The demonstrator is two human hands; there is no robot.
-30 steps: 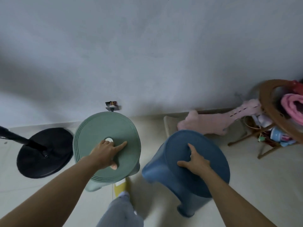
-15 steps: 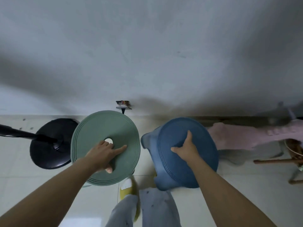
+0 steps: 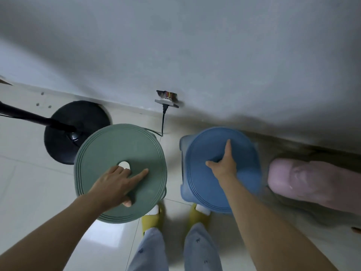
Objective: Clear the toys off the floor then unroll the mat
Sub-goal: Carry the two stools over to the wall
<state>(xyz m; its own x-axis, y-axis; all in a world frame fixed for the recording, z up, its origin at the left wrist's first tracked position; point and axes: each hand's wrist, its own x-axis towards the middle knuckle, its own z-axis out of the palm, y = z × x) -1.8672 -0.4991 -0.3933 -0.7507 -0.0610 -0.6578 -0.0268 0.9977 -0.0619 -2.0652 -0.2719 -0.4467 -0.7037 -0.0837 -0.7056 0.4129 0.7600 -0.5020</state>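
Left hand (image 3: 115,184) grips green stool (image 3: 109,151) by centre hole; right hand (image 3: 224,165) grips blue stool (image 3: 207,145).

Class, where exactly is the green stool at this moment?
In the head view, the green stool sits left of centre, gripped by the left hand, between the black fan base and the blue stool.

A round green stool (image 3: 119,169) with a finger hole in its seat stands at seven o'clock; a blue stool (image 3: 218,169), somewhat blurred, at five; a pink toy (image 3: 312,182), seemingly plush, lies at four.
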